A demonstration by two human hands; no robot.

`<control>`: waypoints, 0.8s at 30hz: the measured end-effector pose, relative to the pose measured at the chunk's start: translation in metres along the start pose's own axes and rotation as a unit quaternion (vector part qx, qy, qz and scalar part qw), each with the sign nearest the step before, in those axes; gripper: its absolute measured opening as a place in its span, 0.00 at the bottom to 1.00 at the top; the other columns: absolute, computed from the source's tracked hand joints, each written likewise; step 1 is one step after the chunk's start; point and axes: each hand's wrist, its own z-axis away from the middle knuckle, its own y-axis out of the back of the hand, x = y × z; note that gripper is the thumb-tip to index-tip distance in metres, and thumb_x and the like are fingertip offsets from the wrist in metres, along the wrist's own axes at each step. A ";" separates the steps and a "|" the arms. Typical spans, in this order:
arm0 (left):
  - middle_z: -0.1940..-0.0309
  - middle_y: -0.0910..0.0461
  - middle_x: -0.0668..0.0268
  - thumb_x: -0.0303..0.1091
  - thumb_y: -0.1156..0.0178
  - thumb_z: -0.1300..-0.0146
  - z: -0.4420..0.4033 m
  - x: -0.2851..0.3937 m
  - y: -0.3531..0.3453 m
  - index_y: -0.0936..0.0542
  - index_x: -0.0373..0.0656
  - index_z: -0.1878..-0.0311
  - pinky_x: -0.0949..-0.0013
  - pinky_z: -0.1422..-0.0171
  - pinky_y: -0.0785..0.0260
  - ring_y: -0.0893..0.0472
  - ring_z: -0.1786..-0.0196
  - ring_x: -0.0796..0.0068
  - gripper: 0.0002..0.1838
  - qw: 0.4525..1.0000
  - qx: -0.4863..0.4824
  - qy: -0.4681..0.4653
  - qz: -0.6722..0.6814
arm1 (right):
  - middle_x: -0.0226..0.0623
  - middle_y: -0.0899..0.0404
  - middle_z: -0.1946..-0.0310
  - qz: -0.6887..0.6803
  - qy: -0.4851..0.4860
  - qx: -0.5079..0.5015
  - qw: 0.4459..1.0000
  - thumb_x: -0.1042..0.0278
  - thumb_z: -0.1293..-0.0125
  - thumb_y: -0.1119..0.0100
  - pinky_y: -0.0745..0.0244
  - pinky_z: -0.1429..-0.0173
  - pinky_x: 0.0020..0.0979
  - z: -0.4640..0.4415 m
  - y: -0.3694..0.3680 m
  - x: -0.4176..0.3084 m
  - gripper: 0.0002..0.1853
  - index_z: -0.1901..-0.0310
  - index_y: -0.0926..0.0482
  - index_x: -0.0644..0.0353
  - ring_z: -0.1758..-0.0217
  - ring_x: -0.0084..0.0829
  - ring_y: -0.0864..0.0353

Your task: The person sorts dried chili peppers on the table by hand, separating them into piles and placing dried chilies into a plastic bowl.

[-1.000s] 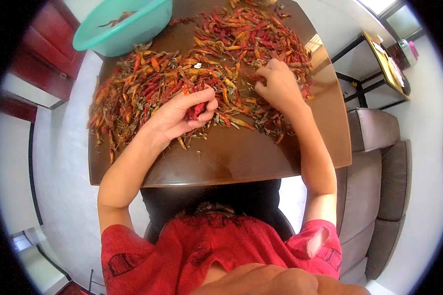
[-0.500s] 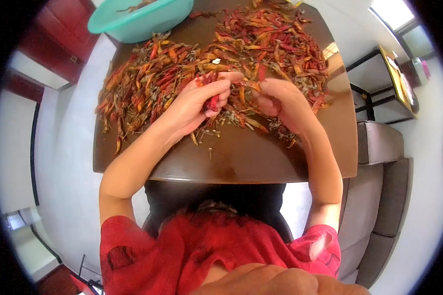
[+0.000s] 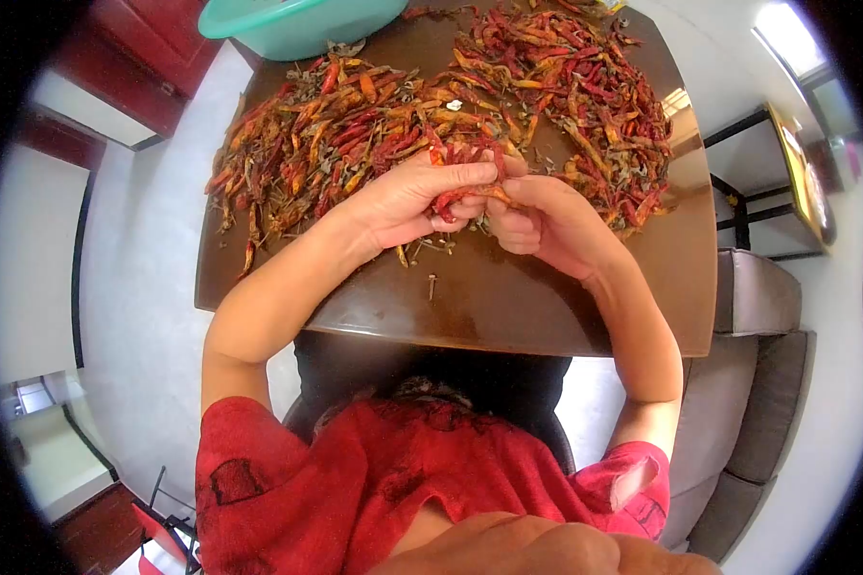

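Observation:
Several dried red chili peppers (image 3: pixel 444 204) are gathered in my left hand (image 3: pixel 408 199), its thumb pressed over them. My right hand (image 3: pixel 551 222) meets it from the right, fingers curled and pinching the end of an orange-red chili pepper (image 3: pixel 494 193). The exact contact between the fingertips is partly hidden. Both hands hover over the front part of the brown table (image 3: pixel 470 311). Just beyond them lies a spread of dried chilies, with a left heap (image 3: pixel 302 144) and a right heap (image 3: pixel 585 91).
A turquoise basin (image 3: pixel 307 34) stands at the table's far left. A loose stem bit (image 3: pixel 431 287) lies near the front edge. To the right are a grey sofa (image 3: pixel 729 402) and a black-framed rack (image 3: pixel 767 182). Behind the table on the left is a red door (image 3: pixel 149 48).
My right hand has come in against my left, and the two now touch around the chilies. The camera view has shifted slightly, so the table sits higher and further right.

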 end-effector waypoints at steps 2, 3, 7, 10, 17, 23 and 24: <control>0.75 0.33 0.78 0.42 0.41 0.30 -0.004 -0.002 0.009 0.22 0.42 0.51 0.81 0.75 0.49 0.37 0.75 0.87 0.14 0.999 -0.023 -0.022 0.026 | 0.21 0.37 0.79 0.017 -0.006 -0.003 1.000 0.58 0.27 0.52 0.50 0.74 0.21 0.001 0.002 0.001 0.13 0.63 0.27 0.59 0.78 0.16 0.45; 0.74 0.31 0.77 0.42 0.41 0.30 -0.005 0.000 0.012 0.22 0.44 0.51 0.82 0.75 0.48 0.36 0.75 0.87 0.13 0.997 -0.046 -0.044 0.052 | 0.21 0.37 0.79 0.017 -0.006 -0.004 1.000 0.58 0.27 0.52 0.50 0.74 0.21 0.002 0.002 0.001 0.13 0.63 0.27 0.59 0.78 0.16 0.45; 0.65 0.24 0.71 0.41 0.44 0.30 -0.004 0.008 0.018 0.22 0.41 0.58 0.82 0.76 0.47 0.37 0.75 0.86 0.12 0.993 -0.038 -0.080 0.078 | 0.24 0.35 0.78 0.119 0.044 -0.002 0.992 0.62 0.34 0.55 0.49 0.74 0.22 0.007 0.009 -0.006 0.11 0.64 0.26 0.61 0.78 0.18 0.43; 0.63 0.23 0.65 0.39 0.47 0.31 -0.001 0.008 0.016 0.24 0.41 0.62 0.81 0.81 0.47 0.38 0.79 0.86 0.11 0.994 -0.040 -0.058 0.087 | 0.25 0.35 0.78 0.192 0.132 0.066 0.970 0.64 0.40 0.57 0.49 0.74 0.23 0.006 0.008 -0.009 0.13 0.63 0.26 0.63 0.77 0.19 0.41; 0.67 0.23 0.58 0.40 0.50 0.33 -0.001 -0.003 0.008 0.26 0.40 0.65 0.81 0.86 0.51 0.40 0.86 0.85 0.12 0.997 -0.060 0.039 0.026 | 0.29 0.23 0.71 0.281 0.229 0.175 0.915 0.69 0.31 0.43 0.27 0.64 0.24 0.000 -0.004 0.008 0.08 0.57 0.23 0.64 0.67 0.18 0.24; 0.71 0.20 0.63 0.42 0.48 0.28 0.002 0.000 -0.004 0.23 0.41 0.63 0.79 0.85 0.52 0.36 0.83 0.86 0.15 0.997 -0.049 0.059 -0.024 | 0.43 0.20 0.74 0.624 0.351 0.176 0.676 0.66 0.34 0.42 0.24 0.64 0.38 -0.002 0.013 0.005 0.07 0.68 0.20 0.58 0.69 0.44 0.17; 0.73 0.22 0.64 0.44 0.47 0.28 0.004 0.000 -0.010 0.23 0.41 0.62 0.79 0.84 0.52 0.37 0.83 0.87 0.15 0.997 -0.008 0.039 -0.070 | 0.43 0.20 0.74 0.635 0.359 0.183 0.659 0.65 0.35 0.41 0.25 0.65 0.40 -0.001 0.013 0.004 0.08 0.69 0.21 0.58 0.69 0.46 0.18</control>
